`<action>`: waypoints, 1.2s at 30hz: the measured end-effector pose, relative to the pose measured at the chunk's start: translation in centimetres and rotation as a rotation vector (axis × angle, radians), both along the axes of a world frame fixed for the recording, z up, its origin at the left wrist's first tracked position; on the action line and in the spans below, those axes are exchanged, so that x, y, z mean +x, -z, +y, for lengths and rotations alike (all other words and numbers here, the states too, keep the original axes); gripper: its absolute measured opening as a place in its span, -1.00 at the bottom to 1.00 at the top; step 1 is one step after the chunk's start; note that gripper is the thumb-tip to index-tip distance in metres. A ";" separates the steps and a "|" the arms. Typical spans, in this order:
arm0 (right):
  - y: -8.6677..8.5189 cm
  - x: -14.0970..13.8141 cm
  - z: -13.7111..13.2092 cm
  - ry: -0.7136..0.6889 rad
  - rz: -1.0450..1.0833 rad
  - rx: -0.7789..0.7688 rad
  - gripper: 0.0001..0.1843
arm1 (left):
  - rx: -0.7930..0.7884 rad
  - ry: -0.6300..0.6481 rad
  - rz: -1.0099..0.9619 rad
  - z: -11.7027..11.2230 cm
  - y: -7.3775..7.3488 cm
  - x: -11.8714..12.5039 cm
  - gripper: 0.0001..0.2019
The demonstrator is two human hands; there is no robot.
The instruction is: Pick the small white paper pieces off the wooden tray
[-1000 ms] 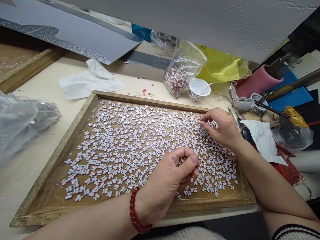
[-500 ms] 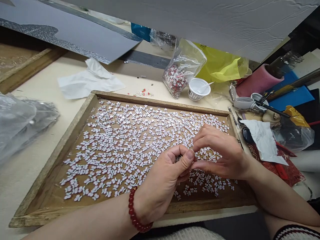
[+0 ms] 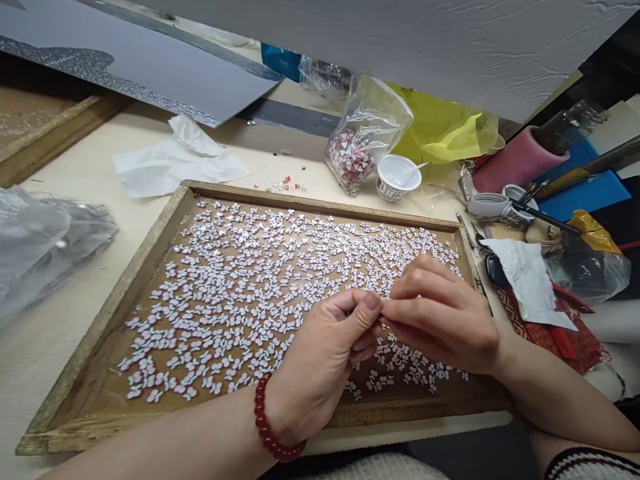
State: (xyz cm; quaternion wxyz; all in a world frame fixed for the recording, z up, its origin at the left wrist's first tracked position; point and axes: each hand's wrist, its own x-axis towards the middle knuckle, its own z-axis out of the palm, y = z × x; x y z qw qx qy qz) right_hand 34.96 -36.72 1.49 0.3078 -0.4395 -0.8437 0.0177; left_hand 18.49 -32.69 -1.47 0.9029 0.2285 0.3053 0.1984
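Note:
Over the right part of a wooden-framed tray [image 3: 100, 313], my two hands meet at the fingertips. My left hand [image 3: 330, 353], with a dark red bead bracelet [image 3: 267, 427] at the wrist, is curled closed, thumb against the bent index finger. What it pinches is small and mostly hidden. My right hand [image 3: 445, 313] is closed too, its fingertips pressed together at my left thumb tip; anything between them is too small to make out. Below, many small white pieces [image 3: 225, 300], shaped like paired rounds with little leaves, lie spread across the brown tray bottom.
Behind the tray stand a clear bag of red and white pieces [image 3: 350, 157] and a white cup [image 3: 397, 180] with a plastic spoon. Tissue [image 3: 175, 160] and tiny loose beads [image 3: 285, 185] lie nearby. Plastic wrap [image 3: 45, 247] is at left; a pink roll [image 3: 520, 160] and tools at right.
My right hand's fingers have drawn together and come in against my left thumb tip; before, its thumb and index finger were spread apart. The left hand barely moved.

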 end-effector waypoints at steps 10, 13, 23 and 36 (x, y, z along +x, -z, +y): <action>0.4 0.7 0.2 -0.136 -0.295 0.253 -0.75 | -0.025 0.077 -0.046 0.2 -0.3 0.0 -0.67; 0.7 0.8 0.1 -0.134 -0.290 0.229 -0.80 | -0.019 0.078 -0.037 0.2 -0.3 0.1 -0.68; 1.1 1.1 0.3 -0.093 -0.233 0.155 -0.94 | -0.032 0.086 -0.030 0.1 -0.3 0.0 -0.74; 1.6 1.4 0.4 -0.052 -0.139 0.144 -0.79 | -0.005 0.044 -0.015 0.2 -0.4 0.0 -0.78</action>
